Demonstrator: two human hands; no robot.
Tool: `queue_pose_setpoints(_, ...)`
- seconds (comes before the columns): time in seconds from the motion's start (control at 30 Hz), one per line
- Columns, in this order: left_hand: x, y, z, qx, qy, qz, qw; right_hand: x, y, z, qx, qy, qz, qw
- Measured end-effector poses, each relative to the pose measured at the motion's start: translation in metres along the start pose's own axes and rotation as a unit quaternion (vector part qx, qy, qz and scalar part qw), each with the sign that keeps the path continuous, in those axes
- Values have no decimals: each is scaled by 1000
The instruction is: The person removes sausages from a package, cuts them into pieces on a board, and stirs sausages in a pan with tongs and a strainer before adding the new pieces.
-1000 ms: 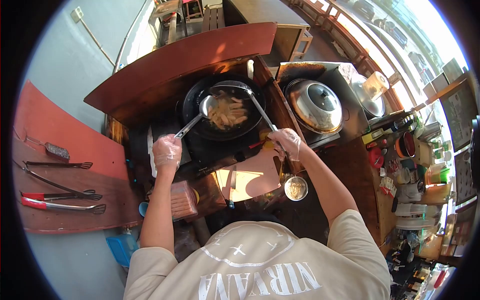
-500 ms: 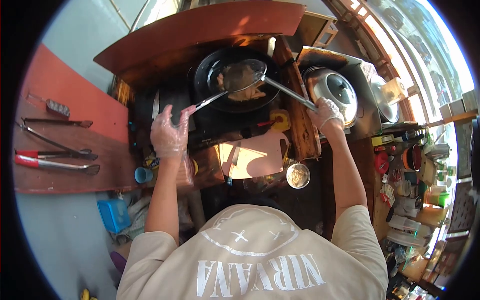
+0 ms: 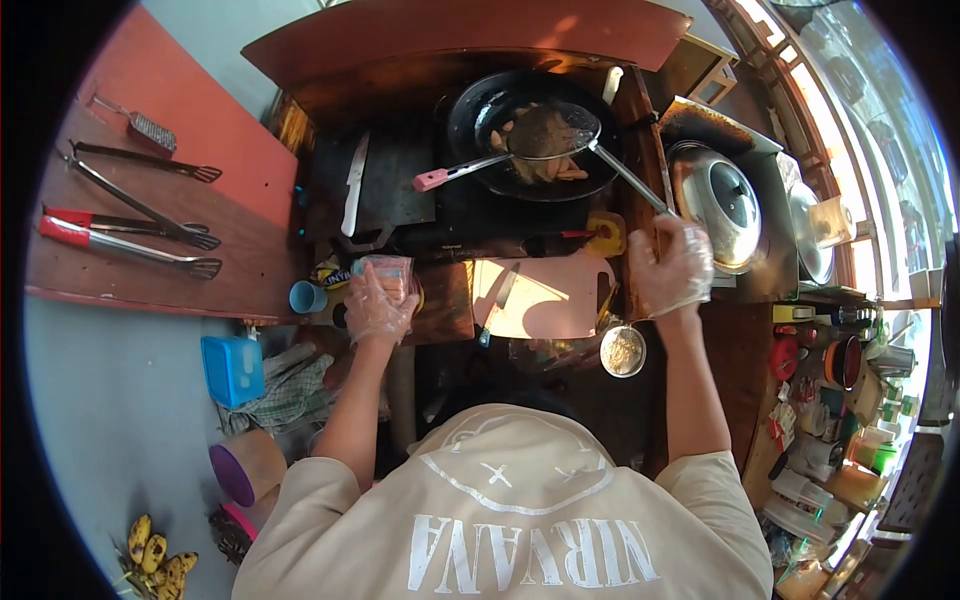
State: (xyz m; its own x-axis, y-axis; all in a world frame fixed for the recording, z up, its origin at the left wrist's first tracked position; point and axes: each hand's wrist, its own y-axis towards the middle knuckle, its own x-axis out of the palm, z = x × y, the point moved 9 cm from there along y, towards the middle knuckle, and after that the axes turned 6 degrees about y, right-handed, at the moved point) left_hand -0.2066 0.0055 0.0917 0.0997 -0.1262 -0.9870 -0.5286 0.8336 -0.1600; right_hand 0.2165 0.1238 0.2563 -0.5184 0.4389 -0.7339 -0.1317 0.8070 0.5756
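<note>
My left hand [image 3: 380, 308], in a clear plastic glove, is closed on a plastic-wrapped pack [image 3: 390, 272] of what looks like sausages. My gloved right hand [image 3: 672, 265] is at the handle end of a metal strainer [image 3: 570, 140], with its fingers bent; the exact hold is hidden. The strainer lies over a black wok [image 3: 475, 115] with brown food pieces [image 3: 567, 170] in oil. A pink-handled tool [image 3: 432, 180] rests across the wok's left rim. Left of the wok, a white-handled knife [image 3: 354, 190] lies on the dark griddle.
A pink cutting board [image 3: 560, 290] bears a knife [image 3: 500, 305]. Tongs [image 3: 150, 255] lie on the red-brown shelf at left. A lidded pot [image 3: 712, 205] stands at right. A small bowl [image 3: 623, 352] and a blue cup [image 3: 306, 297] are near the front edge.
My left hand has let go of the pink-handled tool and moved down onto the wrapped pack. My right hand stays near the strainer's handle. The view has shifted.
</note>
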Motion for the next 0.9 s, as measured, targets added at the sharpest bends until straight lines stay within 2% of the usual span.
queue_pose_setpoints(0.07, 11, 9, -12, 1, -10, 31, 999, 31, -17, -36, -38, 91, -44, 994)
queue_pose_setpoints(0.1, 11, 13, -17, 3, -19, 63, 998, 62, -31, -48, -14, 131, -124, 984)
queue_pose_setpoints(0.13, 9, 14, -18, 3, -20, 63, 998, 82, -46, -73, -44, 178, -173, 968)
queue_pose_setpoints(0.17, 5, 13, -20, -11, -33, 60, 998, 108, -58, -91, 52, 167, -286, 942)
queue_pose_setpoints(0.2, 4, 12, -24, -24, -46, 55, 997, 129, -77, -109, 133, 190, -410, 882)
queue_pose_setpoints(0.23, 9, 13, -27, -23, -46, 54, 997, 161, -103, -124, 121, 267, -445, 846)
queue_pose_setpoints(0.27, 10, 13, -29, -3, -62, 93, 994, 171, -112, -145, 123, 283, -462, 832)
queue_pose_setpoints(0.3, 5, 12, -29, 17, -78, 131, 988, 190, -123, -163, 102, 276, -465, 835)
queue_pose_setpoints(0.43, -7, 14, -37, 39, -130, 181, 974, 221, -142, -201, 138, 340, -457, 810)
queue_pose_setpoints(0.5, -22, 9, -38, 106, -155, 228, 955, 226, -141, -209, 152, 368, -442, 804)
queue_pose_setpoints(0.57, -38, 4, -35, 108, -178, 233, 950, 231, -140, -216, 191, 450, -433, 757)
queue_pose_setpoints(0.6, -51, -2, -29, 109, -199, 241, 944, 238, -146, -218, 193, 449, -433, 758)
queue_pose_setpoints(0.63, -64, -9, -20, 110, -200, 240, 944, 239, -146, -225, 155, 523, -389, 743)
queue_pose_setpoints(0.67, -73, -16, -9, 115, -263, 214, 934, 233, -142, -232, 114, 592, -340, 722)
queue_pose_setpoints(0.7, -78, -22, 3, 121, -323, 187, 920, 223, -134, -236, 114, 592, -336, 723)
queue_pose_setpoints(0.77, -82, -35, 29, 155, -351, 159, 909, 204, -124, -241, 223, 782, -309, 493)
queue_pose_setpoints(0.8, -89, -41, 42, 203, -322, 162, 910, 202, -124, -228, 201, 771, -302, 524)
queue_pose_setpoints(0.83, -95, -47, 56, 252, -294, 164, 907, 204, -137, -210, 279, 793, -303, 449)
queue_pose_setpoints(0.87, -107, -51, 63, 267, -295, 159, 904, 199, -142, -194, 307, 782, -295, 455)
queue_pose_setpoints(0.9, -130, -61, 72, 293, -239, 210, 902, 193, -146, -177, 335, 771, -286, 461)
